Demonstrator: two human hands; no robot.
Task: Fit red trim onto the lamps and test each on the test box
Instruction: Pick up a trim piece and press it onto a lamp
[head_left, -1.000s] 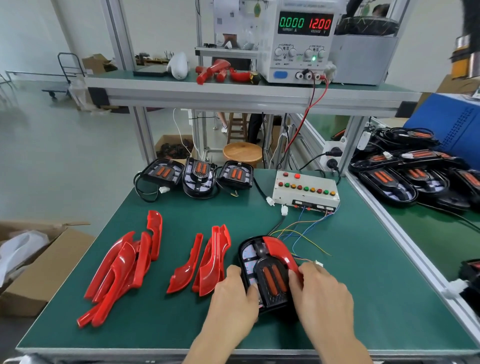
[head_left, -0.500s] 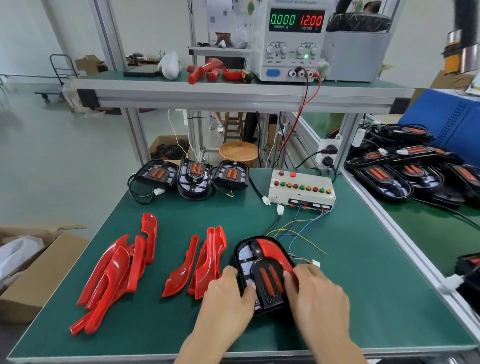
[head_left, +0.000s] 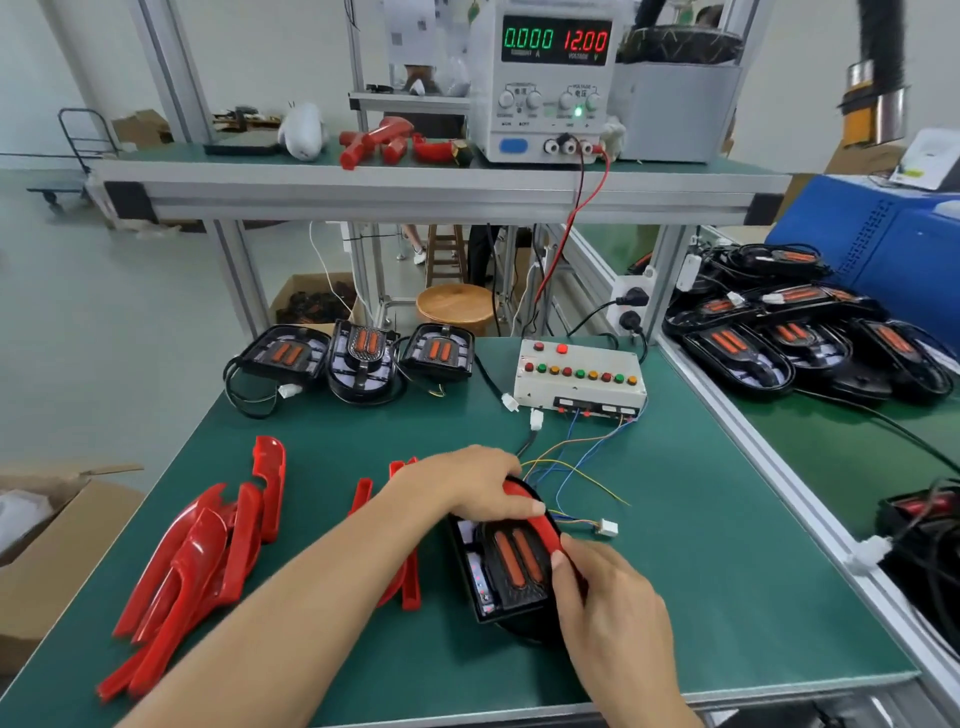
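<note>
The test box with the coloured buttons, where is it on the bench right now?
In the head view the test box sits at the back right of the green bench, right of three untrimmed lamps, beyond the lamp being worked on.

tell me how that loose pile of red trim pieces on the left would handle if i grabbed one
The red trim pieces look like thin glossy moulded plastic, so probably light, fairly stiff, and a bit slippery. They lie interlocked, so lifting one may well drag its neighbours along.

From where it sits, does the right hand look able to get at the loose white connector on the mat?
Probably yes: the white connector lies beside the right hand on bare mat, nothing between.
</note>
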